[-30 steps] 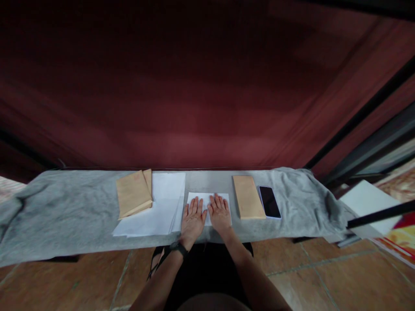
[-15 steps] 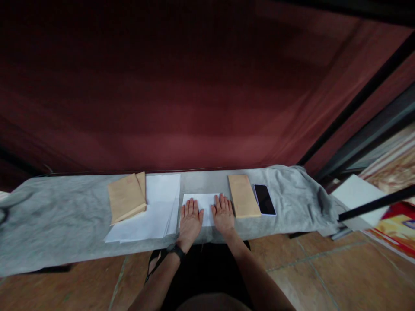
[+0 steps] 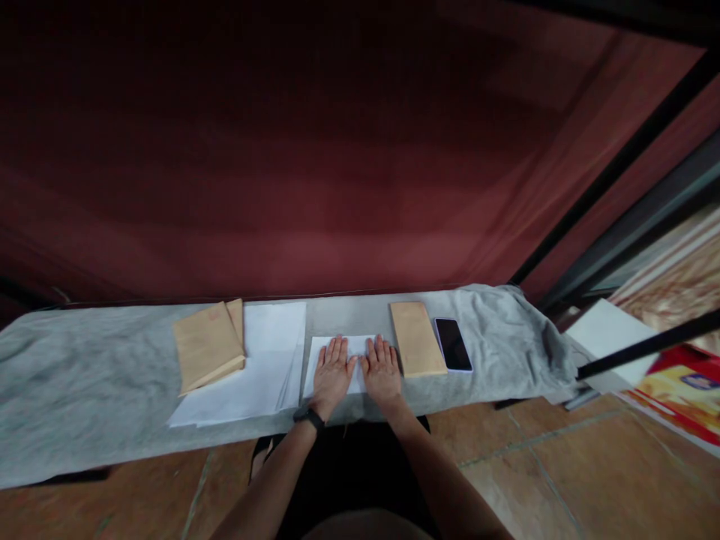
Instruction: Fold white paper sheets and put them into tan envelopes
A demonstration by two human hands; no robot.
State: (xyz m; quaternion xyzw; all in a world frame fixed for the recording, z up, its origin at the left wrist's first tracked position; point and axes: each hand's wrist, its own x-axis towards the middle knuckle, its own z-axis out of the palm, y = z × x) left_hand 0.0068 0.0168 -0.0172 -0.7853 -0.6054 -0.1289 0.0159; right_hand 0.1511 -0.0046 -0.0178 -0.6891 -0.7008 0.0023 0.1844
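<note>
A folded-looking sheet of white paper lies on the grey cloth in front of me. My left hand rests flat on its left part, fingers stretched out. Flat on the right part is my right hand, its fingers also extended and the thumbs close together. Much of the sheet is hidden under both hands. Just right of my right hand lies a brown envelope, apart from the paper. To the left is a stack of white sheets, partly covered by several brown envelopes.
A phone lies right of the single envelope. The grey cloth covers a narrow bench, rumpled at its right end. A dark red panel rises behind. At right stand a black bar and a white box.
Both hands have slid slightly farther up on the white paper, and the thumbs are nearer each other. The whole view has shifted a little, so the bench items appear farther left.
</note>
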